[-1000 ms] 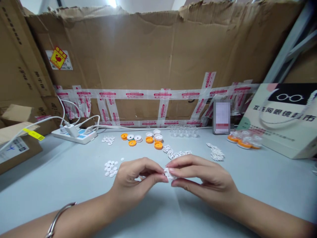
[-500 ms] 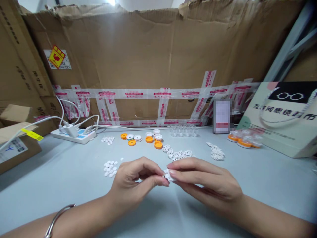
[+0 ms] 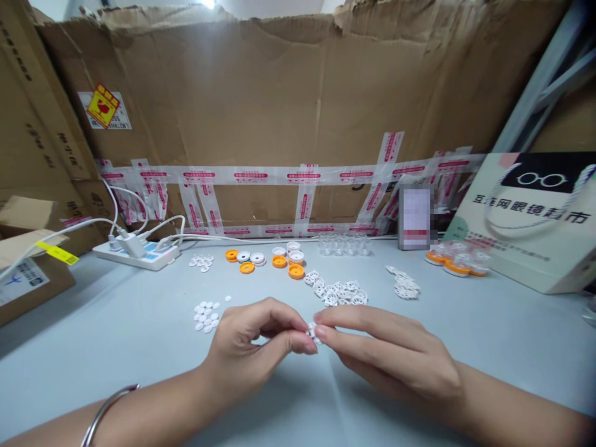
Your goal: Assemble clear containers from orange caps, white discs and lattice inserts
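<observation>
We log a small white piece (image 3: pixel 311 329), lower centre of frame, mostly hidden, plastic-looking, in the left hand (image 3: pixel 244 338), its grip narrow and pinching; the right hand (image 3: pixel 391 354) touches it with straightened fingertips, thumb hidden, so we can't tell if that grip holds. Just above we see thin openwork white discs (image 3: pixel 344 293), heaped; left of centre, smooth round buttons (image 3: pixel 207 321), on the matte blue-grey tabletop (image 3: pixel 139 335).

Blue-grey tabletop (image 3: pixel 116 341), tall brown cardboard (image 3: pixel 261 93) behind, metal frame (image 3: pixel 535 102) at right, bright light (image 3: pixel 208 3) above
</observation>
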The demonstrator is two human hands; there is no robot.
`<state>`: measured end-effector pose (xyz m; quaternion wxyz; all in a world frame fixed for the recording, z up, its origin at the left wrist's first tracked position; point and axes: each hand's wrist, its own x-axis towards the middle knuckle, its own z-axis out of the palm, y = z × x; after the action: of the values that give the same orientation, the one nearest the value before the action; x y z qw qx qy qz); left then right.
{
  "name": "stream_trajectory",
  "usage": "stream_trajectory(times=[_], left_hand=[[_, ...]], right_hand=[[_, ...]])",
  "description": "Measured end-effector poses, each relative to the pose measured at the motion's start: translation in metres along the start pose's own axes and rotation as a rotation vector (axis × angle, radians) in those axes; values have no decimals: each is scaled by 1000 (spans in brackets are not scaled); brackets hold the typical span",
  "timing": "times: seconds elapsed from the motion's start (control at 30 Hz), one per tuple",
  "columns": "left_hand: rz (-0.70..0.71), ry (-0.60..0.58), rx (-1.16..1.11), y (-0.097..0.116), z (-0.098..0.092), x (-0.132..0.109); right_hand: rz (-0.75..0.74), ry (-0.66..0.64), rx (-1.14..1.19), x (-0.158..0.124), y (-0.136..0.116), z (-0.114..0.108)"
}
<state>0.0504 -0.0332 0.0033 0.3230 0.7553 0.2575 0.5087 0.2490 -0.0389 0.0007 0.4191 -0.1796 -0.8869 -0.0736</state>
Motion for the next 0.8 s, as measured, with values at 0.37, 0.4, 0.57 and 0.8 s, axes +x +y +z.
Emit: stream_trajectory(times=[0.37, 0.4, 0.57, 0.8], left_hand=[[-83, -126, 99, -9, -5, 5], [-55, -129, 149, -10, -6, 5], [114, -177, 387, -14, -9, 7], [208, -263, 524, -14, -12, 7]], right_hand=[[380, 23, 335, 6, 3, 9], [487, 16, 395, 7, 4, 10], [782, -49, 750, 6, 5, 13], [868, -134, 741, 8, 20, 7]])
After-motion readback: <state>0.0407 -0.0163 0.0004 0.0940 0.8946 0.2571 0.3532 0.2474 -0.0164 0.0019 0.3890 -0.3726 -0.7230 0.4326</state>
